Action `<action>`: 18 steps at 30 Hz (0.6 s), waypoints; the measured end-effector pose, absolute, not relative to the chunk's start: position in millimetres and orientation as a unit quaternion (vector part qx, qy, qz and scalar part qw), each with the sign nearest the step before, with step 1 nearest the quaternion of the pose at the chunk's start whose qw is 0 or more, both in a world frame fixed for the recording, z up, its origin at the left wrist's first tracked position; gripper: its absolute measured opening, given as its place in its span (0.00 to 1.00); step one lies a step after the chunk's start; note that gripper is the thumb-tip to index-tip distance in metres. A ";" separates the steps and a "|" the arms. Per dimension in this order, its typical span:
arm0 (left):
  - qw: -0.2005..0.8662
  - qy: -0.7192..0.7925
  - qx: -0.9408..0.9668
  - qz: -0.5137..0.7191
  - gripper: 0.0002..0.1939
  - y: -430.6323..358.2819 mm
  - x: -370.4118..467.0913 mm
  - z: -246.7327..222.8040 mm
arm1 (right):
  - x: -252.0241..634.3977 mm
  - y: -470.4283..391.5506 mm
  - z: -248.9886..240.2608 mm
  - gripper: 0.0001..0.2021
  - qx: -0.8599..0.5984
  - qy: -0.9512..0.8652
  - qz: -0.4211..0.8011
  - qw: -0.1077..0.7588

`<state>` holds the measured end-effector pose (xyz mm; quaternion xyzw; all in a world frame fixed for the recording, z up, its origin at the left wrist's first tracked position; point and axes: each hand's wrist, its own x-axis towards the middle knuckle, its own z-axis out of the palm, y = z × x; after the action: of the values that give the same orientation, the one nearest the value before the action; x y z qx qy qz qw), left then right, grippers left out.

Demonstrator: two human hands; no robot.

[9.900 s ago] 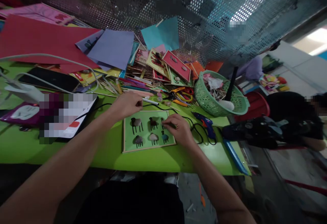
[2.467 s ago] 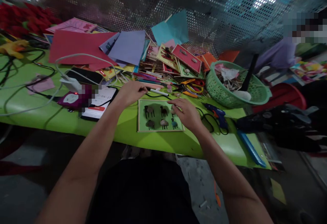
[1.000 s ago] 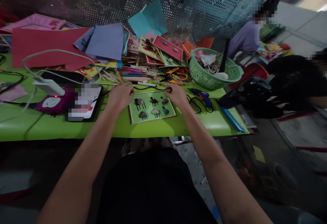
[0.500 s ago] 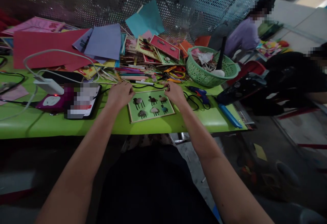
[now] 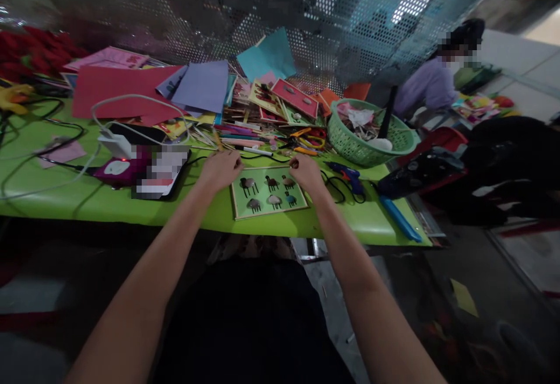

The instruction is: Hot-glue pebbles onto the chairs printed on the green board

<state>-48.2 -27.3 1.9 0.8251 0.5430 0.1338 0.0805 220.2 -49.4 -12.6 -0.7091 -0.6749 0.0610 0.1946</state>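
Observation:
A green framed picture (image 5: pixel 262 202) with several pebble animals lies flat near the front edge of the green table. My left hand (image 5: pixel 221 169) is at its upper left corner, fingers curled together. At the upper right corner is my right hand (image 5: pixel 305 172), its fingers pinched close together. Whatever the fingertips of either hand hold is too small to make out. Behind the hands lie a white marker (image 5: pixel 258 152) and scissors with yellow handles (image 5: pixel 315 138).
Left of the hands are a phone (image 5: pixel 164 177) and a purple socket block (image 5: pixel 117 169) with cables. To the right lie a blue glue gun (image 5: pixel 350 175), a green basket (image 5: pixel 371 133) and a blue cutter (image 5: pixel 400 219). Papers are piled behind. A person (image 5: pixel 424 89) sits at the upper right.
The view has shifted, so the table, picture and both hands appear further right and slightly lower. Both hands remain at the picture's upper corners.

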 end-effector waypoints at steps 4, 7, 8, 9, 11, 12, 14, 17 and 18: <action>0.072 0.567 0.795 0.205 0.11 -44.9 -51.2 2.1 | 220.8 -49.9 -11.8 0.12 -0.701 -0.686 0.056 0.187; 0.072 0.586 0.765 0.257 0.10 -71.9 -56.0 -1.9 | 222.9 -52.0 -11.0 0.11 -0.688 -0.701 0.052 0.181; 0.076 0.591 0.756 0.271 0.10 -84.8 -58.1 -4.5 | 223.8 -53.1 -10.9 0.10 -0.683 -0.706 0.051 0.180; 0.082 0.594 0.748 0.284 0.09 -99.7 -60.5 -7.7 | 224.8 -54.3 -11.0 0.09 -0.678 -0.711 0.050 0.178; 0.095 0.601 0.733 0.303 0.09 -134.1 -66.5 -14.7 | 226.7 -56.8 -11.6 0.08 -0.670 -0.720 0.050 0.175; 0.107 0.602 0.725 0.317 0.09 -152.1 -70.1 -18.1 | 227.5 -57.8 -12.0 0.07 -0.667 -0.723 0.052 0.174; 0.177 0.600 0.682 0.378 0.10 -185.9 -78.3 -24.2 | 228.5 -59.2 -12.8 0.06 -0.661 -0.728 0.056 0.173; 0.253 0.626 0.621 0.399 0.11 -220.0 -89.9 -33.4 | 228.7 -59.8 -13.1 0.04 -0.653 -0.734 0.066 0.176; 0.271 0.632 0.604 0.403 0.11 -225.8 -92.7 -37.4 | 228.5 -60.1 -12.9 0.03 -0.650 -0.736 0.070 0.177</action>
<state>-92.7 -225.8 -37.4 0.6038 0.6324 0.4025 0.2711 228.5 -60.1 -12.9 -0.6499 -0.7358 0.0697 0.1769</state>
